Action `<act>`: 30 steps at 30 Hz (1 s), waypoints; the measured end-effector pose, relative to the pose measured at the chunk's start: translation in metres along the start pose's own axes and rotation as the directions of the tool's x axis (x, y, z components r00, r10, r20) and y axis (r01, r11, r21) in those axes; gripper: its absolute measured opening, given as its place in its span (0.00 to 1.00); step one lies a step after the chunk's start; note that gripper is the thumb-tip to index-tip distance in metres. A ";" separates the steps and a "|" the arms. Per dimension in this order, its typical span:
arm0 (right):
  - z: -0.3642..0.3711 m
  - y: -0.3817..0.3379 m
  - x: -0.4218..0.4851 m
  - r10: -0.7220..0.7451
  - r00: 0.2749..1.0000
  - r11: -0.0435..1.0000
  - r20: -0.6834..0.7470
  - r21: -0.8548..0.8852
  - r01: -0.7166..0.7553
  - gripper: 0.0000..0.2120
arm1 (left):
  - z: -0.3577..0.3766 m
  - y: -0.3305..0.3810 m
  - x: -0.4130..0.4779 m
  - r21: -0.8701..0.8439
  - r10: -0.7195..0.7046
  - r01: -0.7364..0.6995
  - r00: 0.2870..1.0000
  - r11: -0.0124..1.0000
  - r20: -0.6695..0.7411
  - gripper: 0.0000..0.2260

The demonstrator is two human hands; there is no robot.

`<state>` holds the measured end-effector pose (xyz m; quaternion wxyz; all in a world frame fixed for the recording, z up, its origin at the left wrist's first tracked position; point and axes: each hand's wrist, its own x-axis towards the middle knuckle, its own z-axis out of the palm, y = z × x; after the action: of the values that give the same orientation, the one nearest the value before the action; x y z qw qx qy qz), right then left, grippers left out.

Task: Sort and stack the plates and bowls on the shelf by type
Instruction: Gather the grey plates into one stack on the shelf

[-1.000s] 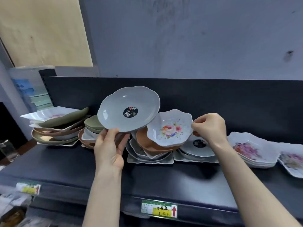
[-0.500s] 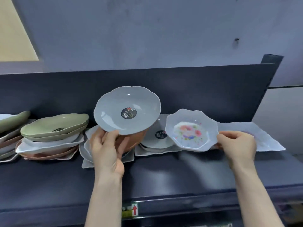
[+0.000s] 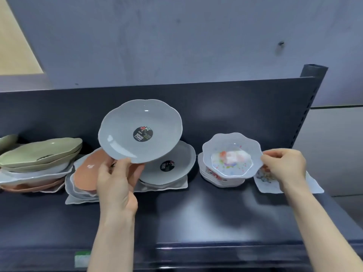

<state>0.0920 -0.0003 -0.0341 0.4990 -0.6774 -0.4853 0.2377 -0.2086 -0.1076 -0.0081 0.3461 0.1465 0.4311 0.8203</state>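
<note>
Bare left hand (image 3: 115, 185), bare right hand (image 3: 284, 167), bare forearms (image 3: 110, 238).

Only one view here, a wide-angle cam worn on the person's head. It faces forward and tilts down a bit, square onto the dark shelf (image 3: 196, 216) from close up, near enough that the left hand (image 3: 115, 185) and right hand (image 3: 284, 167) reach in from the bottom edge. The back panel (image 3: 235, 107) crosses the middle, and the grey wall (image 3: 176, 36) fills the top.
</note>
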 end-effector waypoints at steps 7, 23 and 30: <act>0.027 0.021 0.038 -0.044 0.968 0.968 0.247 -0.229 0.103 0.07 | 0.006 -0.003 -0.021 0.048 0.083 -0.081 0.996 0.996 -0.042 0.12; 0.064 -0.014 0.028 -0.394 0.854 0.872 0.339 -0.155 0.464 0.15 | -0.003 0.002 -0.046 0.082 0.154 -0.142 0.975 0.986 -0.163 0.16; 0.140 -0.043 0.018 -0.313 0.712 0.810 0.628 -0.215 0.545 0.10 | -0.028 0.031 -0.044 0.068 0.164 -0.154 0.968 0.986 -0.191 0.18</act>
<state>-0.0310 0.0796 -0.0464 0.2311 -0.5251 -0.7939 0.2015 -0.2052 -0.1669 0.0031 0.2310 0.1081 0.4712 0.8443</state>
